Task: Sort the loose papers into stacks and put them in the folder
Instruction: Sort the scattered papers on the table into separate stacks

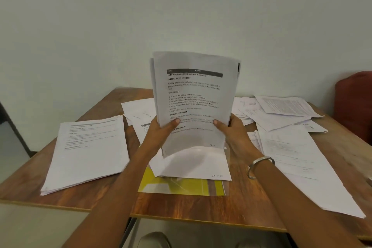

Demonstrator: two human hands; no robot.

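Hands hold one sheaf (191, 102) upright above the yellow folder (181, 185) on the bench (237, 203), probably to square its edges. Left hand (159, 137) and right hand (234, 135) each keep a closed grip on its lower sides, thumbs in front. Another stack (86, 153) lies left; loose papers (281, 110) spread right.

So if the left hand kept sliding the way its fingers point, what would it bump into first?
The left hand points up and away across the table, gripping the held bundle of papers. Going on, it would probably meet the loose sheets lying behind the bundle first, though depth is hard to judge here.
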